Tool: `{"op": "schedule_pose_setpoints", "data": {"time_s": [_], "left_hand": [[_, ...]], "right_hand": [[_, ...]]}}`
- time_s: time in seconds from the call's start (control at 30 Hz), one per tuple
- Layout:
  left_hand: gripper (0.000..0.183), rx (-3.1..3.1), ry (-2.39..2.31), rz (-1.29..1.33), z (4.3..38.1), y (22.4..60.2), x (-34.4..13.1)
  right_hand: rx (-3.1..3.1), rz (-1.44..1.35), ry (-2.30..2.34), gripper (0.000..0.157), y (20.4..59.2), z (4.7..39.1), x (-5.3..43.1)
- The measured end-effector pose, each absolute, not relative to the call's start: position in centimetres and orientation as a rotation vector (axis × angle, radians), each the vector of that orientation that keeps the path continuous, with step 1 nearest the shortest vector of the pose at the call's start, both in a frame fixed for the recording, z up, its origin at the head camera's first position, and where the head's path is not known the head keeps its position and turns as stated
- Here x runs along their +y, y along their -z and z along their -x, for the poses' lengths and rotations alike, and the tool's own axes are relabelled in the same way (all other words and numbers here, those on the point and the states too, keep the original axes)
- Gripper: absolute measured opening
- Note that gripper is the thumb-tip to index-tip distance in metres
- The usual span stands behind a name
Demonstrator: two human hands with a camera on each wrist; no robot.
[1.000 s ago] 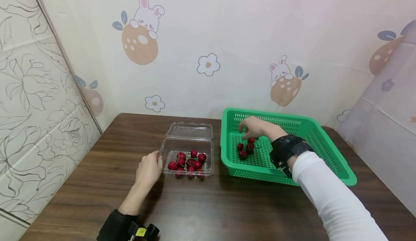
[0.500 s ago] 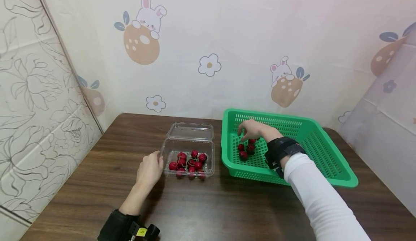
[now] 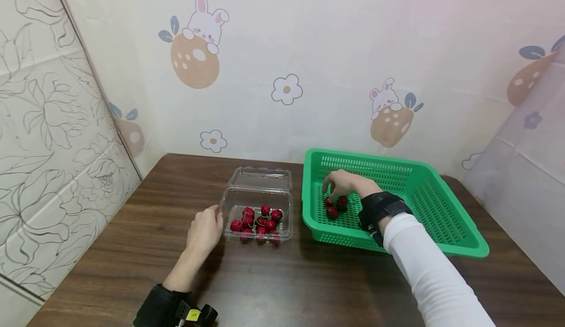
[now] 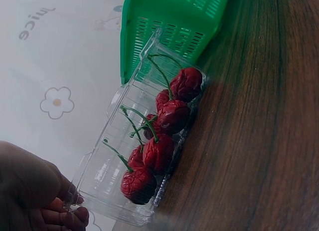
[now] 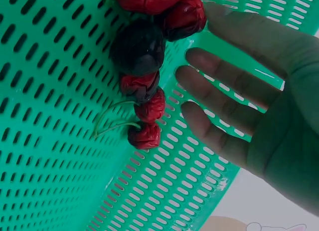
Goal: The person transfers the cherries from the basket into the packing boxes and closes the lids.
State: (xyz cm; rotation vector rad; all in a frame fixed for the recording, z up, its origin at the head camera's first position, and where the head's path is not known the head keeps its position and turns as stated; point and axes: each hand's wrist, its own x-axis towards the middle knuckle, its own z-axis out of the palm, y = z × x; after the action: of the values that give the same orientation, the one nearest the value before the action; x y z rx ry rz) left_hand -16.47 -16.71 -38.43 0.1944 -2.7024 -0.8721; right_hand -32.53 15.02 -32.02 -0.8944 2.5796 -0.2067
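Note:
My left hand (image 3: 205,231) pinches the left rim of a clear plastic clamshell box (image 3: 256,195) between thumb and fingers, as the left wrist view shows. Inside the box lie several dark red cherries (image 4: 158,153) with green stems, and its lid (image 3: 260,178) is folded back. Over the left part of a green plastic basket (image 3: 441,214) hangs my right hand (image 3: 348,182), fingers loosely bent and apart. A small cluster of cherries (image 5: 144,136) rests on the basket floor below it. In the right wrist view the thumb tip is right at one wrinkled cherry (image 5: 184,17).
Box and basket stand side by side on a dark wooden table (image 3: 273,288), a narrow strip of wood between them. Behind the table hangs a pale backdrop (image 3: 309,33) printed with rabbits and flowers. A flower-patterned panel (image 3: 53,136) stands at the left.
My right hand has moved down towards the cherries in the basket, now overlapping some of them. My left hand stays at the box rim. The head view has shifted slightly.

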Motion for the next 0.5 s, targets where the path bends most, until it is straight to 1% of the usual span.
{"op": "schedule_pose_setpoints", "data": {"time_s": [0.5], "left_hand": [[0.030,-2.698,0.877,-0.180,16.56,38.49,-16.79]], "right_hand": [[2.554,0.853,0.161,0.027,32.28,32.46,15.06]]}}
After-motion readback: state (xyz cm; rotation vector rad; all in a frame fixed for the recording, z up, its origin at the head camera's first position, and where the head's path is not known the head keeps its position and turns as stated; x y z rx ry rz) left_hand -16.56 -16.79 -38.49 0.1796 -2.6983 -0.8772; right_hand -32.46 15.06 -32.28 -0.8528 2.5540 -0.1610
